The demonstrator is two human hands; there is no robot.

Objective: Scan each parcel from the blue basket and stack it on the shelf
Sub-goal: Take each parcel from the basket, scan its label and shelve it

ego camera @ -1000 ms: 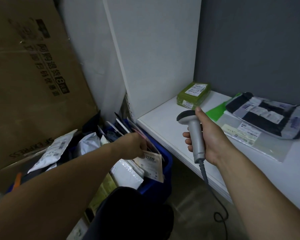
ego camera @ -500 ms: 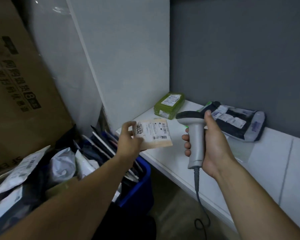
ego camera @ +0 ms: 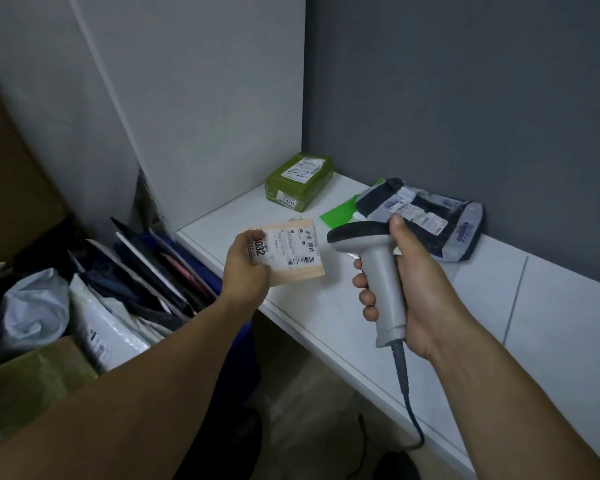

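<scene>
Tan labelled parcel (ego camera: 293,252) held label-up above shelf (ego camera: 326,317) edge, beside scanner (ego camera: 381,271).

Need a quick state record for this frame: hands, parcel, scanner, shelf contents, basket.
left hand: pinches tan parcel, label up
right hand: grips grey scanner, head pointing toward the parcel
shelf: green box in back corner; dark bagged parcel to its right
blue basket: holds many parcels
stage: parcel held above shelf edge, not yet stacked
</scene>
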